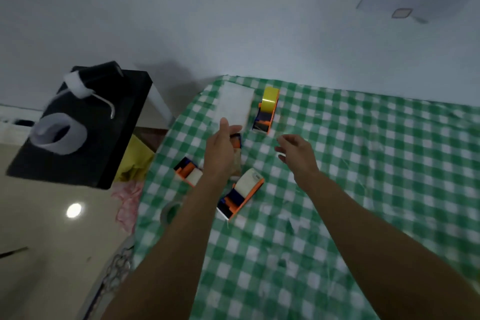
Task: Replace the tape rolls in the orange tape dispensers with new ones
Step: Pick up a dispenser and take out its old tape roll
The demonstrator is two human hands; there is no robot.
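Several orange tape dispensers lie on the green checked tablecloth (363, 163). One at the back carries a yellow roll (267, 109). Nearer lies one with a whitish roll (241, 192), and another sits near the left edge (188, 171). A fourth dispenser (237, 141), with a brownish roll, is mostly hidden behind my left hand (222, 148). That hand's fingers look straight, at or just above this dispenser; blur hides any contact. My right hand (296, 153) hovers to the right with relaxed fingers and holds nothing. A loose clear tape roll (170, 212) lies by the table's left edge.
A white sheet or packet (235, 105) lies at the table's back corner. Left of the table stands a black box (111, 138) bearing a wide white tape roll (58, 134) and a white roller with a metal handle (78, 86). Yellow (135, 161) and pink (128, 200) bags sit between box and table.
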